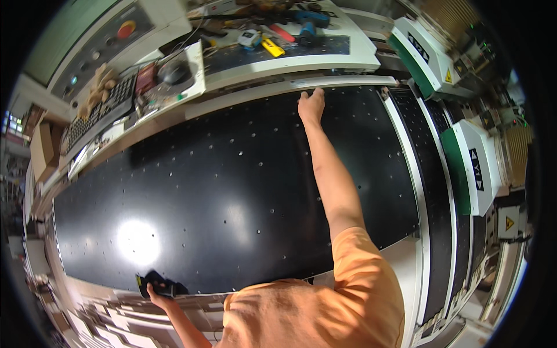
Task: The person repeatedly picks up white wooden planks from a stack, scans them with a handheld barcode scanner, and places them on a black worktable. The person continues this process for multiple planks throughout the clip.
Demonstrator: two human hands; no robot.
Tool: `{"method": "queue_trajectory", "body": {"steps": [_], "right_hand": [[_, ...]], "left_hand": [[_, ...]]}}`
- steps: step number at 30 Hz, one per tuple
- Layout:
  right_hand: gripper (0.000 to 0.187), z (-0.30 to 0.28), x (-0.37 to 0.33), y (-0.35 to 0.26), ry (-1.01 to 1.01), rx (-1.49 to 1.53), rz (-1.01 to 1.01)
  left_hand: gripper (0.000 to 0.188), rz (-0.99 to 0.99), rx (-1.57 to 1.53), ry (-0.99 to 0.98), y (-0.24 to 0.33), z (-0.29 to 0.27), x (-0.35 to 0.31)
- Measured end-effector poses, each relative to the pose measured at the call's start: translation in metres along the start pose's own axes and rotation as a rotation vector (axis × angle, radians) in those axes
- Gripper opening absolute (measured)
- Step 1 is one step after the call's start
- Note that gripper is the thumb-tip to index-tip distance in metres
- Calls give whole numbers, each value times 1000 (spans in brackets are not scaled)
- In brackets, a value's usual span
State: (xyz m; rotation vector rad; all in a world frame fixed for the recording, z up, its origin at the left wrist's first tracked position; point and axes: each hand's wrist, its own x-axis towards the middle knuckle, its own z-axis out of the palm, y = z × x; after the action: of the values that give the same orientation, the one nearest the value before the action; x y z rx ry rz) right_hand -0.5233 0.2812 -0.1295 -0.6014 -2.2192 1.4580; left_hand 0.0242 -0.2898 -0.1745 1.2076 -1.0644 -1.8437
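A long black table [197, 191], dotted with small holes, stretches across in front of me. My right arm reaches over it, and my right hand [312, 107] is at the far edge, beside the pale rail [249, 95]. Thumb and fingers there are bent but apart, with nothing visible between them. At the near left edge my left hand [161, 291] is closed around a black handheld object [152, 282] with a yellow-green end. Its exact kind does not show. A bright light reflects off the tabletop just beyond it.
Beyond the rail, a bench [354, 58] carries a yellow cutter [272, 47], a blue power tool [307, 26] and other tools. A keyboard [101, 113] lies at the left, below a red button [126, 29]. White-and-green machine units [473, 168] stand right; pale boards [125, 322] lie near left.
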Motion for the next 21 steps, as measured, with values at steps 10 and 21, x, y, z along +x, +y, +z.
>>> {"method": "queue_trajectory", "body": {"steps": [10,21], "right_hand": [[50,28,-21,1,-118,455,-1],[48,19,-8,15,-303,473,-43]], "left_hand": [[24,68,50,83,1,9,-11],[27,68,123,108,1,16,-26]]}}
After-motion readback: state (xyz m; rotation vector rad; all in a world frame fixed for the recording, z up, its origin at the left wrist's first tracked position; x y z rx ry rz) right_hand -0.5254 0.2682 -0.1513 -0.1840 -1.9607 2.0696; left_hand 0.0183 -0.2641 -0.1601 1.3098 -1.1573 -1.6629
